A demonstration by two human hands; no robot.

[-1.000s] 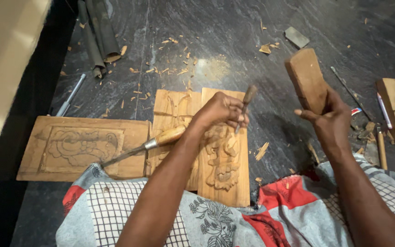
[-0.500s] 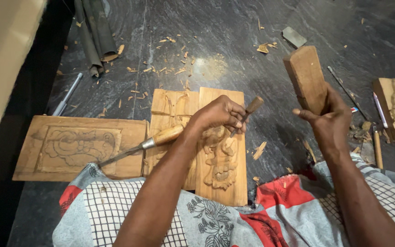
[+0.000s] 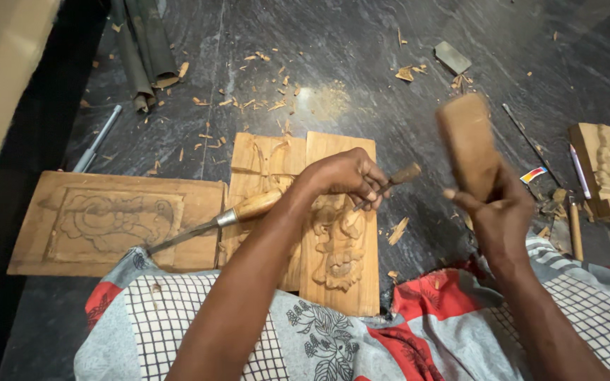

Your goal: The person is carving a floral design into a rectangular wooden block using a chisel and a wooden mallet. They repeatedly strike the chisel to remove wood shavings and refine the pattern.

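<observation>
Since the earlier frame our right hand (image 3: 506,212) has swung the wooden mallet (image 3: 469,144) a bit left, toward the chisel (image 3: 388,185), and the mallet is motion-blurred now; left hand (image 3: 344,180) has hardly shifted.

Left fingers (image 3: 372,190) are closed round the chisel w/ its wooden handle end poking up-right out of the fist and the blade end down on the carved panel (image 3: 339,240). Mallet head sits just right of that handle end, near but apart. Right fingers are wrapped tight on the mallet's lower part, head upright, tilted slightly left.

Panel lies on the floor (image 3: 361,63) in front of our lap, relief figure under the left hand. Touching its left edge is a second plank (image 3: 259,159); a spare chisel w/ pale handle (image 3: 248,208) lies across it. Further left, a wide board w/ a shallow outline carving (image 3: 118,222).

Floor is dark streaked stone, scattered w/ wood chips (image 3: 255,102). Top left: rolled dark sheets (image 3: 139,56) and a metal rod (image 3: 97,137). Right side: small carved block (image 3: 608,173), pens and thin tools (image 3: 573,226) near it, a flat grey stone (image 3: 453,58) further up. Patterned cloth (image 3: 305,339) covers our legs.
</observation>
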